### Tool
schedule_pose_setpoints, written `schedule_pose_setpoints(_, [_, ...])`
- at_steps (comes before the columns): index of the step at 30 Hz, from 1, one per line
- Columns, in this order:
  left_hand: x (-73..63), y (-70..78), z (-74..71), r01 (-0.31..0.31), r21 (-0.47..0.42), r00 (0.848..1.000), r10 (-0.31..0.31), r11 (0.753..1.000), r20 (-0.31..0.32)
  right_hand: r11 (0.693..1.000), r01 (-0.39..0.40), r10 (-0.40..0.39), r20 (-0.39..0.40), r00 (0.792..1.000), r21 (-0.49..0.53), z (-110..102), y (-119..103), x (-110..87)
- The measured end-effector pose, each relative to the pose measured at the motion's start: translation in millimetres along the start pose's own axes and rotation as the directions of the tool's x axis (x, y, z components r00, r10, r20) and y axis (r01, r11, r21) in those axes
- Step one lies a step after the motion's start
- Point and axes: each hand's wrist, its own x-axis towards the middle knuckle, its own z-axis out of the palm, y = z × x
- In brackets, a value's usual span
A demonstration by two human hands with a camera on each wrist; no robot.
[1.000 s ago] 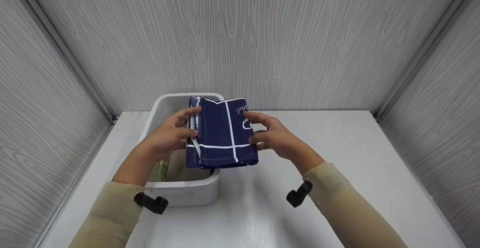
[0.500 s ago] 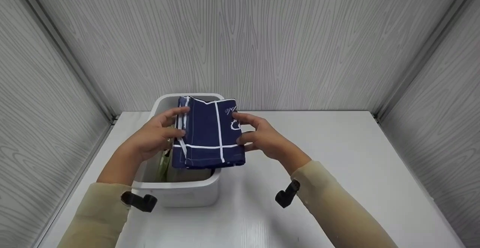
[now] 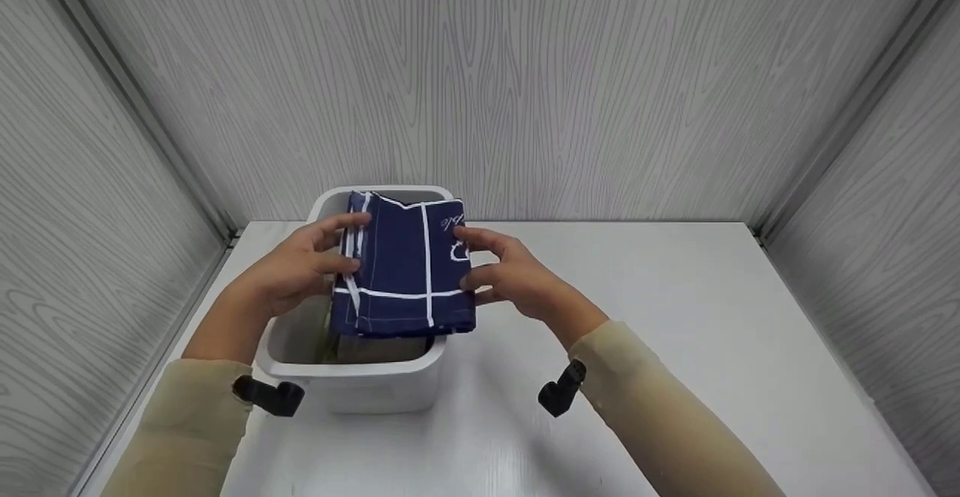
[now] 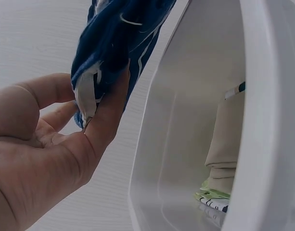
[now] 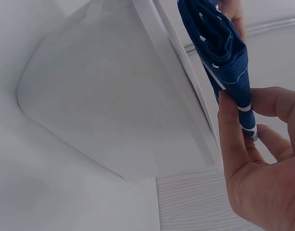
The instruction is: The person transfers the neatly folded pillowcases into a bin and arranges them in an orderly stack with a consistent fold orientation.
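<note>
A folded navy cloth (image 3: 403, 266) with white lines hangs flat over a white plastic bin (image 3: 351, 388) at the table's left. My left hand (image 3: 304, 268) pinches its left edge, thumb under and fingers above, as the left wrist view shows on the cloth (image 4: 109, 53). On the opposite edge, my right hand (image 3: 504, 275) pinches the cloth (image 5: 226, 53) between thumb and fingers. Inside the bin (image 4: 185, 159) lie folded fabrics, one beige (image 4: 229, 139) and one green and white.
The bin (image 5: 113, 101) stands near the left wall on a white table (image 3: 660, 332). Grey wood-grain walls close in the back and both sides. Black camera mounts sit on both wrists.
Both hands have carried the navy cloth leftward, from half over the bin's right rim to over the bin's opening.
</note>
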Motion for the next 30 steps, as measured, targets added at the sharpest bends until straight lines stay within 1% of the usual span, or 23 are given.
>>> schedule_pose_setpoints(9, [-0.8,-2.3,-5.4,0.024,0.035,1.000,-0.024,0.999,-0.007,1.000,-0.016,0.016,0.000,1.000,-0.003,9,0,5.9])
schedule_pose_setpoints(15, [-3.0,-4.0,-8.9,0.038,0.052,0.999,-0.038,0.998,-0.015,0.999,-0.016,0.016,0.012,1.000,-0.032,15,0,9.1])
schedule_pose_setpoints(19, [-4.3,-3.7,-9.8,0.049,0.069,0.999,-0.048,0.996,-0.016,0.999,-0.025,0.025,0.011,1.000,-0.033,20,-1,10.7])
schedule_pose_setpoints(26, [-4.5,1.0,-8.8,0.057,0.139,0.998,-0.057,0.989,-0.006,0.998,-0.030,0.031,0.011,0.999,-0.049,28,-5,11.7])
schedule_pose_setpoints(30, [-3.5,5.3,-8.0,0.057,0.139,0.998,-0.059,0.989,0.011,0.998,-0.025,0.026,0.016,1.000,-0.055,30,-7,11.6])
